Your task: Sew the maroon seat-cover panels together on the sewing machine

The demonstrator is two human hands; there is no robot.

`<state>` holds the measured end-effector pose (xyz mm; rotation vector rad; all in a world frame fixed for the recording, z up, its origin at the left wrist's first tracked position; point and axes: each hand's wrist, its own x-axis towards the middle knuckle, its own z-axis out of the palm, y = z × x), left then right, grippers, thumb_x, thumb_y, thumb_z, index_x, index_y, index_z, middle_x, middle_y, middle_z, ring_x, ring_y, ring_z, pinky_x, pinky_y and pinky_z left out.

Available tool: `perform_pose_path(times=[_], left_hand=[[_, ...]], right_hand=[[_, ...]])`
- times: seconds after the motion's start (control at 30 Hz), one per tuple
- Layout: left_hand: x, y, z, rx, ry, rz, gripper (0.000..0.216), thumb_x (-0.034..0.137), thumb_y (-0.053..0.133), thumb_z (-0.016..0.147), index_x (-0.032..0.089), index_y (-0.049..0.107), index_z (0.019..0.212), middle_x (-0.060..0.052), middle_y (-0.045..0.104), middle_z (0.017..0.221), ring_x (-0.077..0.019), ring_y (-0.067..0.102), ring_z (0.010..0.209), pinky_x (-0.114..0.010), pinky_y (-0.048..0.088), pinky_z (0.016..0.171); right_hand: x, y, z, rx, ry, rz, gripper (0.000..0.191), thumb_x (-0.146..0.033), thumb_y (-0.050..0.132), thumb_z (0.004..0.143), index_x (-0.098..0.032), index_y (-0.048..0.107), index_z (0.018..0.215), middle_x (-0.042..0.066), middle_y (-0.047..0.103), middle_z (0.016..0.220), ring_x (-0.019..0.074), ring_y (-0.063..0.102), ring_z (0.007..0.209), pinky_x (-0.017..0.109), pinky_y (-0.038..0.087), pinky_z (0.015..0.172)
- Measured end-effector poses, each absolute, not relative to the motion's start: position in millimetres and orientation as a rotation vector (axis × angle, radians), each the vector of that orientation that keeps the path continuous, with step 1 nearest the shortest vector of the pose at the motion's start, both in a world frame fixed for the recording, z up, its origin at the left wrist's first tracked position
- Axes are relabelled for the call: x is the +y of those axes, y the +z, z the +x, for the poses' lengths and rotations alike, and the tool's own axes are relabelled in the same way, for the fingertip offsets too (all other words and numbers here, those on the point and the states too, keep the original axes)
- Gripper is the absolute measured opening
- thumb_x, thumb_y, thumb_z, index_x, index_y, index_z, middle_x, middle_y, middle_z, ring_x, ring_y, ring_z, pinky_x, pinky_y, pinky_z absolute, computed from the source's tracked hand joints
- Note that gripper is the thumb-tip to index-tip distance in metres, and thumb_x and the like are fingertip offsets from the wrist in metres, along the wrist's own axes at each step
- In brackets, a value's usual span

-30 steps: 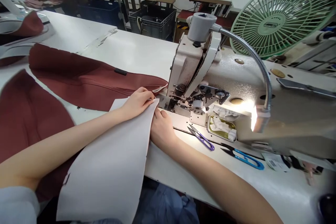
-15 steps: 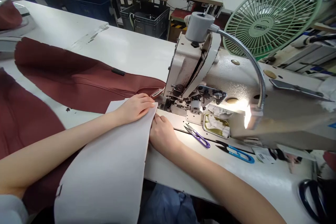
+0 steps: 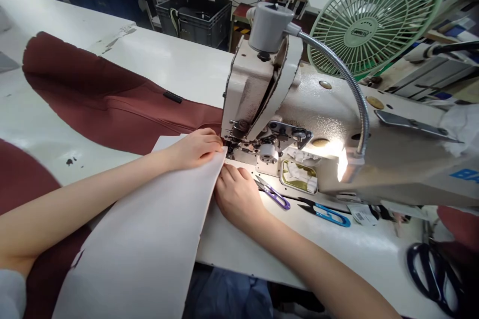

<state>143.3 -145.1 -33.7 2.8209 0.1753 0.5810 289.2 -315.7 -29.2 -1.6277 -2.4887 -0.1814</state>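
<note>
A large pale fabric panel (image 3: 149, 219), likely the underside of maroon material, runs from the lower left up to the needle area of a sewing machine (image 3: 247, 84). My left hand (image 3: 198, 148) rests on its top end with fingers curled together, pinching it right beside the presser foot (image 3: 229, 148). On the panel's right edge, my right hand (image 3: 237, 192) is closed, its fingertips gripping the edge and its thumb partly hidden. Behind the left hand, a stitched maroon piece (image 3: 123, 109) with a small black tab (image 3: 172, 96) stretches over the table to the machine.
Purple thread snips (image 3: 275, 195) and blue thread snips (image 3: 329, 214) lie right of my right hand. A small metal tray (image 3: 299, 177) holds white scraps. Black-handled scissors (image 3: 430, 274) sit at the lower right. A lit lamp (image 3: 350, 164) and green fan (image 3: 359, 32) stand near the machine.
The panel's top end has advanced slightly to the machine, both hands staying on it. The view has shifted, so the machine and tools appear further left.
</note>
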Motion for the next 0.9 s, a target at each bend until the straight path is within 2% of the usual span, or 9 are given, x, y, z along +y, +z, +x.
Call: perform_pose_path(times=[0.1,0.17,0.27,0.33,0.43,0.67,0.9], left_hand=[[-145,-33,143,0.183,0.565,2.823,0.030,0.008,0.043,0.090,0.018,0.069,0.100,-0.005,0.070,0.110,-0.0212,0.053,0.100,-0.036,0.049,0.089],[-144,-33,142,0.175,0.551,2.813,0.031,0.007,0.042,0.090,0.018,0.069,0.102,-0.005,0.069,0.112,-0.0213,0.053,0.103,-0.036,0.049,0.090],[-141,-34,141,0.145,0.543,2.788,0.033,0.006,0.042,0.090,0.019,0.069,0.104,-0.005,0.068,0.114,-0.0205,0.053,0.106,-0.034,0.049,0.091],[-139,-34,141,0.129,0.539,2.786,0.033,0.006,0.043,0.089,0.019,0.069,0.105,-0.004,0.069,0.113,-0.0197,0.054,0.106,-0.033,0.049,0.091],[-137,-34,141,0.112,0.528,2.806,0.032,0.007,0.044,0.089,0.020,0.069,0.105,-0.004,0.070,0.109,-0.0190,0.055,0.104,-0.032,0.049,0.091],[-137,-31,145,0.124,0.472,2.847,0.032,0.009,0.044,0.090,0.021,0.070,0.106,-0.005,0.069,0.111,-0.0195,0.056,0.101,-0.032,0.048,0.089],[-141,-37,155,0.152,0.486,2.857,0.033,0.010,0.044,0.089,0.021,0.070,0.106,-0.005,0.069,0.107,-0.0191,0.058,0.098,-0.032,0.047,0.091]], right_hand=[[-317,-27,285,-2.433,-0.036,-1.596,0.024,-0.027,0.060,0.086,-0.015,0.066,0.106,0.016,0.061,0.116,0.0306,0.047,0.112,0.040,0.039,0.083],[-314,-28,285,-2.431,-0.006,-1.579,0.023,-0.029,0.063,0.084,-0.017,0.066,0.103,0.014,0.062,0.110,0.0300,0.049,0.108,0.039,0.040,0.079],[-305,-34,286,-2.539,-0.089,-1.494,0.014,-0.016,0.054,0.090,-0.016,0.067,0.095,0.011,0.065,0.093,0.0250,0.054,0.093,0.034,0.040,0.071],[-299,-36,286,-2.636,-0.161,-1.416,0.024,-0.006,0.045,0.092,-0.015,0.068,0.092,0.010,0.065,0.083,0.0220,0.055,0.083,0.032,0.040,0.066],[-291,-35,283,-2.689,-0.225,-1.405,0.033,0.000,0.038,0.092,-0.012,0.068,0.094,0.012,0.066,0.082,0.0211,0.055,0.076,0.031,0.038,0.059],[-293,-26,283,-2.689,-0.125,-1.529,0.033,-0.004,0.037,0.095,-0.012,0.068,0.098,0.015,0.067,0.096,0.0232,0.058,0.084,0.032,0.039,0.059],[-306,-25,296,-2.681,-0.063,-1.602,0.025,-0.006,0.044,0.092,-0.013,0.067,0.096,0.012,0.066,0.095,0.0244,0.057,0.091,0.032,0.037,0.060]])
